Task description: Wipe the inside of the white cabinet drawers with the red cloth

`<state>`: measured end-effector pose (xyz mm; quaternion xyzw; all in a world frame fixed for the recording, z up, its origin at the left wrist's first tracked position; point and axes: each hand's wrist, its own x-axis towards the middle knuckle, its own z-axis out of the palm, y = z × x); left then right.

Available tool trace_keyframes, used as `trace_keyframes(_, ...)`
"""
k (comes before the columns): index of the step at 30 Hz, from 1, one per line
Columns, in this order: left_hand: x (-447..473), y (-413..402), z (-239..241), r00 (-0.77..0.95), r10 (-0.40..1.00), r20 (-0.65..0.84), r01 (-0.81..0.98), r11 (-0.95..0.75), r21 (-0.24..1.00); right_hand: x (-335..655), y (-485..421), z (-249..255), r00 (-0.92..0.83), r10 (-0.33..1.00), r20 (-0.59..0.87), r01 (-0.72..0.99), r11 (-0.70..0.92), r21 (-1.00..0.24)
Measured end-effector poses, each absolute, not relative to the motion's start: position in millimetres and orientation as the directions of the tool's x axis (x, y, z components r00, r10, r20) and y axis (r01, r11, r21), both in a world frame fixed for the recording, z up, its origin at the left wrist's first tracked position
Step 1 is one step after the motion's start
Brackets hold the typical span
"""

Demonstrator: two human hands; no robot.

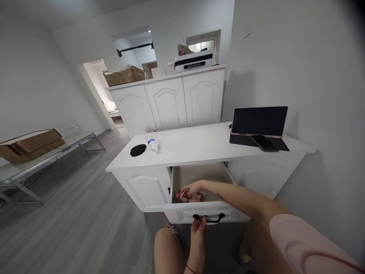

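Drawer: white wooden drawer (199,176) pulled open from the front of the white bench (199,144), below its top; the bare floor of the drawer shows behind the hand.
Pink object: small pink and red thing (190,196) near the front left corner inside the drawer; what it is cannot be told.
Right hand: right hand (191,189) reaches over the drawer front, fingers curled and pinching the pink object.
Left hand: left hand (199,227) comes from below, fingers closed around the black curved metal handle (209,218) on the drawer front.
Doing it well: it seems wise to keep the handle steady so the drawer does not slide while the other hand works inside, and to lift the wrist above the front wall.
Edges: the left wall of the drawer stands just beside the right hand; the bench top hangs over the back part of the drawer.
Open room: grey wooden floor (85,213) on the left is free; the bare knee (167,243) is near the drawer front.
On the bench: clear plastic water bottle (152,142) lying on its side, black round lid (138,150), dark tablet (259,121) standing with a black phone (264,143) before it, all well apart from the hands.
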<state>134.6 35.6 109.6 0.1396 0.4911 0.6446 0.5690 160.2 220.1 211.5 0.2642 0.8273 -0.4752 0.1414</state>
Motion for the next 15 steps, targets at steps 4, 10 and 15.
trace_keyframes(4,133,42,110,-0.292,0.889,-0.353,-0.608,0.112,0.786,194,240,253,-0.851,0.358,-0.384,0.505,0.36,-0.785)
trace_keyframes(10,130,61,117,-0.295,0.885,-0.359,-0.596,0.123,0.794,212,224,327,-0.964,0.226,-0.138,0.248,0.591,-0.767)
trace_keyframes(15,125,81,121,-0.279,0.883,-0.378,-0.576,0.161,0.802,170,180,297,-0.949,0.297,-0.103,0.307,0.809,-0.5)
